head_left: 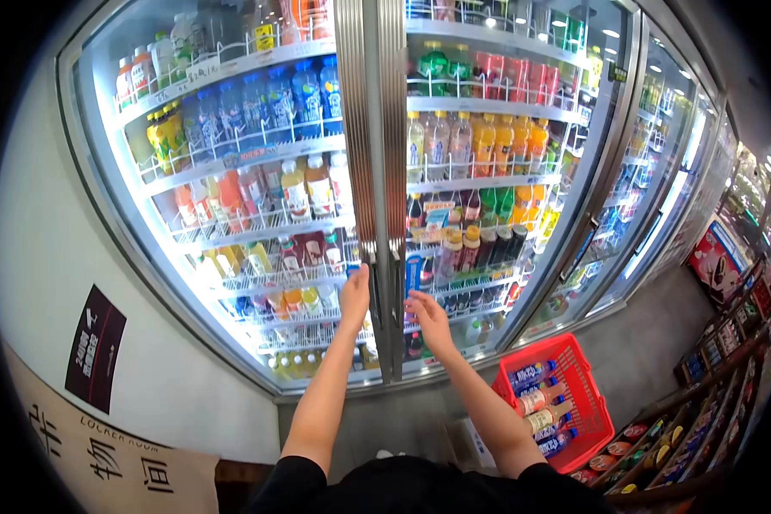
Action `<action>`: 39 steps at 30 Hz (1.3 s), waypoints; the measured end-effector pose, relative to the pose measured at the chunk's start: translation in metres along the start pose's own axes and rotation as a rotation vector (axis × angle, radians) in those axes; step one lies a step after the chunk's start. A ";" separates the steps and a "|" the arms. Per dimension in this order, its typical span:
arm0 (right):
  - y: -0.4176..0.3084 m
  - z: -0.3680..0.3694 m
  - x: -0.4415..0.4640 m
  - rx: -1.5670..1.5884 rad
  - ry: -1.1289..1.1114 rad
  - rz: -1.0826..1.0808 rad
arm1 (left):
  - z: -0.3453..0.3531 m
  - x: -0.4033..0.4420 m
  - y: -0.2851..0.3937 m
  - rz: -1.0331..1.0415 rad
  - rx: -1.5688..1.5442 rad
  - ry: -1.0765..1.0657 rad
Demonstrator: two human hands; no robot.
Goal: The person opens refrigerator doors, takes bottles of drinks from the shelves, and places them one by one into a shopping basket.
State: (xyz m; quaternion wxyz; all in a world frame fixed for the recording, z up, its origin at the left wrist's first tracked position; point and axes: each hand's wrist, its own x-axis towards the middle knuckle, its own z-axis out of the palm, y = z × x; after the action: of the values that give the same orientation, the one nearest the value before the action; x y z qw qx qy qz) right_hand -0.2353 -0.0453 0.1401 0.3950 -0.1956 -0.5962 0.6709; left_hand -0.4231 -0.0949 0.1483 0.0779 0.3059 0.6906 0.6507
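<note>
The left hand (355,295) is at the meeting edge of two glass cooler doors, thumb up, its other fingers mostly hidden; whether it grips anything cannot be determined. The left door handle (372,295) lies just to its right. The right hand (430,323) is loosely curled, with nothing visible in its grasp; the right door handle (396,294) lies just to its left, contact undetermined. Directly above the right hand is a blue label (413,272). Beyond both hands, behind the glass, wire shelves carry rows of bottled drinks (295,96). Below and right of the right hand, a red basket (598,403) containing bottles stands on the grey floor (642,330). Farther right is a snack rack (720,420). Well left of the left hand, a black sign (97,349) is fixed to a white wall (38,214).
</note>
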 end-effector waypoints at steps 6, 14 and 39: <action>0.012 0.010 0.020 -0.009 0.063 0.019 | 0.038 0.045 -0.021 -0.111 -0.106 -0.161; 0.014 0.008 0.019 -0.072 0.136 0.067 | 0.044 0.054 -0.019 -0.325 -0.527 -0.314; -0.001 -0.040 -0.100 -0.036 0.007 0.065 | 0.027 -0.040 -0.001 -0.297 -0.464 -0.009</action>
State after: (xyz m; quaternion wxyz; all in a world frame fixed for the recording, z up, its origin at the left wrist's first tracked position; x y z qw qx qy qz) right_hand -0.1446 -0.0954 0.1114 0.3714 -0.2244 -0.6002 0.6719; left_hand -0.3775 -0.0930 0.1315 0.2438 0.1781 0.5599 0.7716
